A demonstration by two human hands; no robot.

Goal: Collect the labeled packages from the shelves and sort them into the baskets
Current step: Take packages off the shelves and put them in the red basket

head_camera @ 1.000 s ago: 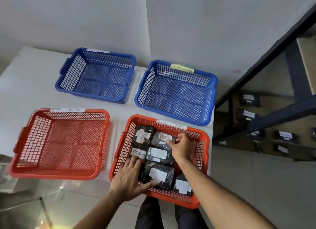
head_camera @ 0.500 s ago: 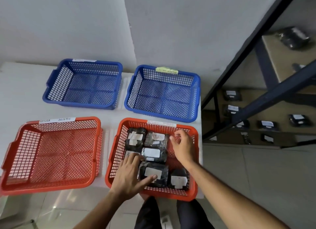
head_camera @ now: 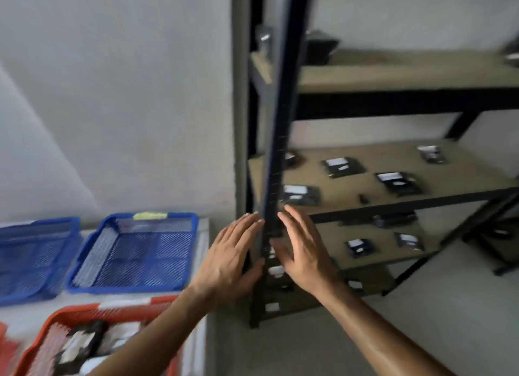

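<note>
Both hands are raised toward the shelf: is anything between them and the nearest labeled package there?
Yes. The shelf's dark front upright post rises between the left hand and right hand, in front of the nearest package. The right hand, right of the post, looks unobstructed.

A dark upright post (head_camera: 276, 139) stands between both open hands and the middle shelf (head_camera: 373, 191), whose front edge lies open rightward.
</note>
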